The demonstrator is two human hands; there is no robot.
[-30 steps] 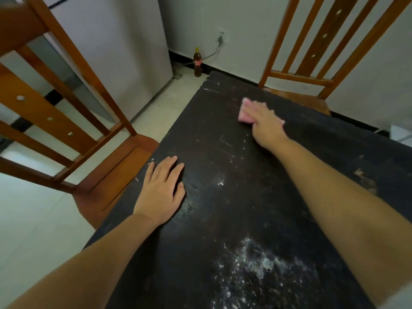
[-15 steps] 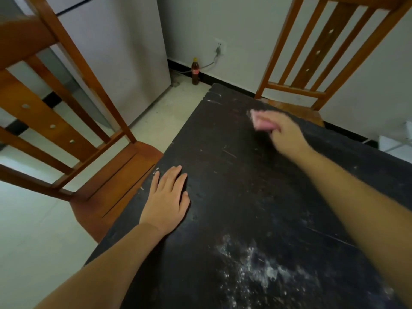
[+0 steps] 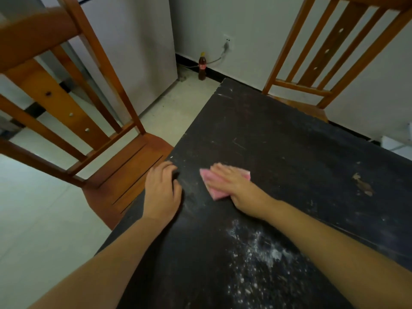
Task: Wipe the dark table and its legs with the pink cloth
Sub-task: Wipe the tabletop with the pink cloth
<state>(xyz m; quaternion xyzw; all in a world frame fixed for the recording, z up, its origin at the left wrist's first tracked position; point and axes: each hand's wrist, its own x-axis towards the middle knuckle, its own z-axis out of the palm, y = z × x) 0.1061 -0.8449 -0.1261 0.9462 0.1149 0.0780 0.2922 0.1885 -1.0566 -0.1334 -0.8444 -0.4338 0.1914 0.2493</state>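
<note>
Right hand (image 3: 231,186) is drawing the cloth (image 3: 216,194) back beside the left hand (image 3: 162,190).
Flat fingers (image 3: 217,172) are pressing it to the table (image 3: 278,141); white dust (image 3: 258,246) is awaiting the next stroke.

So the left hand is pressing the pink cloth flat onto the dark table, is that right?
Not quite: the head view shows the right hand pressing the pink cloth flat onto the dark table; the left hand holds no cloth.
</note>
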